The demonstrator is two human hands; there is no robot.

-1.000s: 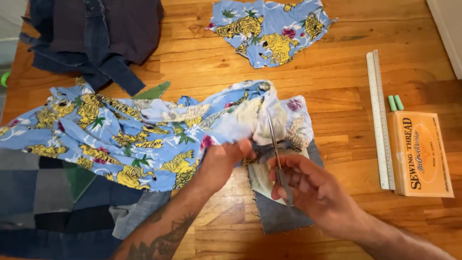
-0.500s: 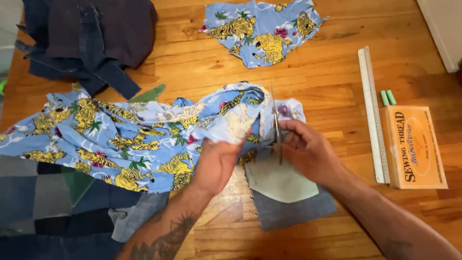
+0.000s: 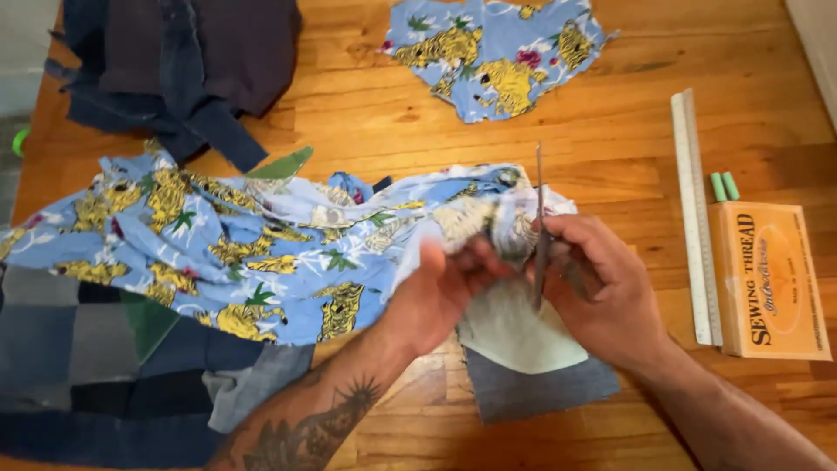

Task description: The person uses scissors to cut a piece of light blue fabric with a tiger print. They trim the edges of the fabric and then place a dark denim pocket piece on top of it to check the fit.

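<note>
Gripping a pair of grey metal scissors (image 3: 540, 228), the right hand (image 3: 602, 292) has its fingers curled through the handles, blades pointing to the far side of the wooden table (image 3: 366, 122). Just left of it, the left hand (image 3: 445, 288) pinches the bunched edge of a blue cotton fabric printed with yellow tigers (image 3: 261, 249), which spreads leftwards. Beneath both hands a pale paper pattern piece (image 3: 514, 336) lies on a grey denim rectangle (image 3: 536, 392). Right of them rest a long ruler (image 3: 693, 218) and an orange cardboard box (image 3: 772, 283)

- left hand (image 3: 440, 292), forearm tattooed, fingers pinched shut near the tabletop's middle.
- right hand (image 3: 602, 292) just beside it, fingers curled closed.
</note>
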